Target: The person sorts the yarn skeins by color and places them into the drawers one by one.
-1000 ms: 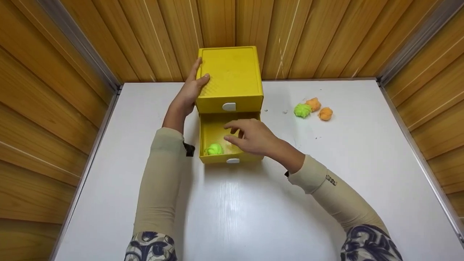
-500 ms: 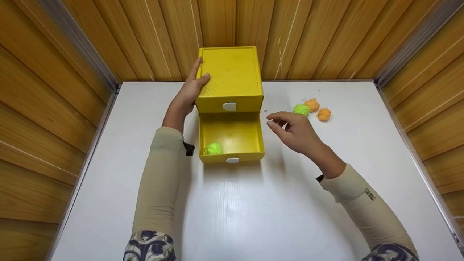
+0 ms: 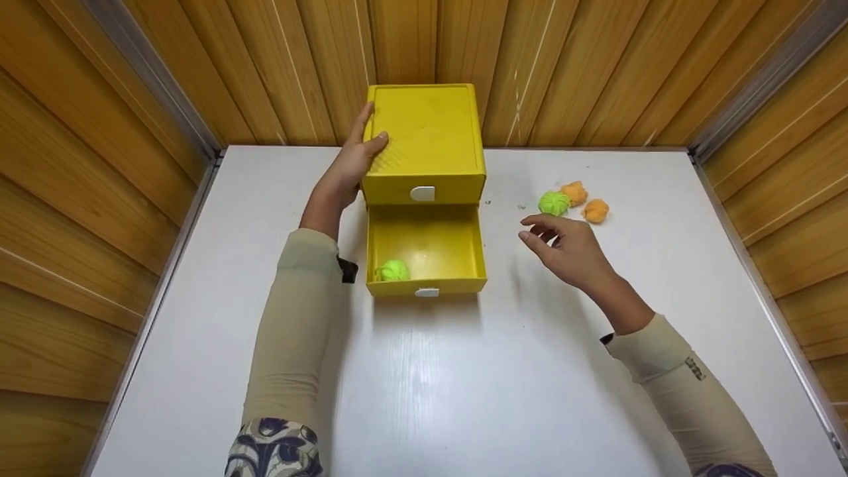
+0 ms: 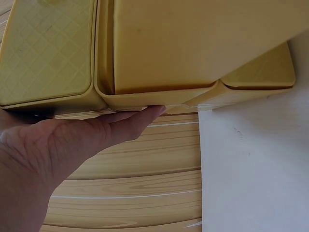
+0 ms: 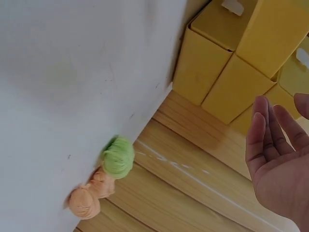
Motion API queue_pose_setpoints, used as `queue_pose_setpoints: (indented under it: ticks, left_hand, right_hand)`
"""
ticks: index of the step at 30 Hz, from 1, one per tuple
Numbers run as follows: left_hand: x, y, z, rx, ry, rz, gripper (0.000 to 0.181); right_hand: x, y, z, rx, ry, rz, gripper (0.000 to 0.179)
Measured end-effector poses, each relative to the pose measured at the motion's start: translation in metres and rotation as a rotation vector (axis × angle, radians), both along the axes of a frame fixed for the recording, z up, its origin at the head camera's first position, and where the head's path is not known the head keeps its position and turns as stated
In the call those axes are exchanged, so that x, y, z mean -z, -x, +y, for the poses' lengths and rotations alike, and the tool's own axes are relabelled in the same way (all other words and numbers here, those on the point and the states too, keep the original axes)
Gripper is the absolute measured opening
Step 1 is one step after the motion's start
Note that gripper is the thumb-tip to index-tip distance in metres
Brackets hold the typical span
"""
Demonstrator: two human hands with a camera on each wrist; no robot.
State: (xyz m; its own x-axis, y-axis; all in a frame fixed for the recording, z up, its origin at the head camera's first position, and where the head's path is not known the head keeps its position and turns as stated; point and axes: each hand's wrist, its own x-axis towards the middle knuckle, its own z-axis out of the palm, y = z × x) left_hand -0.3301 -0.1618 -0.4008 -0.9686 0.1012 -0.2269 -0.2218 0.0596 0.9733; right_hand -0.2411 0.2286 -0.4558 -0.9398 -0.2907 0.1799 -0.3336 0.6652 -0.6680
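A yellow drawer cabinet (image 3: 424, 129) stands at the far side of the bench (image 3: 424, 384), its back close to the wooden wall (image 3: 437, 40). The wrist views show three drawers, one above another; the middle drawer (image 3: 440, 245) is pulled out towards the near side, while the upper and lower ones are pushed in. Inside the middle drawer, in its near left corner, lies a bright green ball (image 3: 394, 270). The upper part of the cabinet covers the far end of that drawer from above. White tabs (image 3: 422, 193) mark the drawer fronts.

The left hand (image 3: 351, 162) rests against the cabinet's left side, fingers lying straight along it and thumb over the top edge. The right hand (image 3: 573, 252) is loosely curved, with a gap between thumb and fingertips and nothing in it; it hangs over the bench to the right of the drawer, apart from the cabinet.

Farther right, beyond that hand, a second green ball (image 3: 554, 203) sits with an orange ball (image 3: 574, 193) just behind it and another orange one (image 3: 595, 211) to the right. Small dark specks (image 3: 522, 207) dot the bench between cabinet and balls
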Motion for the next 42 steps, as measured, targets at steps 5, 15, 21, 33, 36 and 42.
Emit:
queue_pose_setpoints:
  ticks: [5,15,21,33,36,42]
  left_hand:
    - [-0.002,0.0,0.0,0.002,0.007,0.006,0.07]
    - [-0.004,0.001,0.001,0.004,-0.016,0.013,0.07]
    - [-0.004,0.001,0.001,-0.002,-0.011,-0.003,0.07]
    - [-0.001,0.001,0.001,0.005,-0.009,0.0,0.07]
    - [0.0,0.001,0.001,0.001,-0.015,0.004,0.07]
    - [0.0,0.001,0.0,-0.003,-0.027,0.005,0.07]
  right_hand:
    - [0.01,0.01,0.013,0.082,-0.008,-0.04,0.038]
    - [0.036,0.053,0.037,0.323,-0.04,-0.026,0.05]
    - [0.046,0.08,0.046,0.361,-0.07,-0.115,0.061]
    - [0.065,0.107,0.05,0.341,-0.092,-0.266,0.069]
    - [0.068,0.111,0.048,0.326,-0.114,-0.236,0.062]
    - [0.068,0.113,0.047,0.291,-0.156,-0.22,0.053]
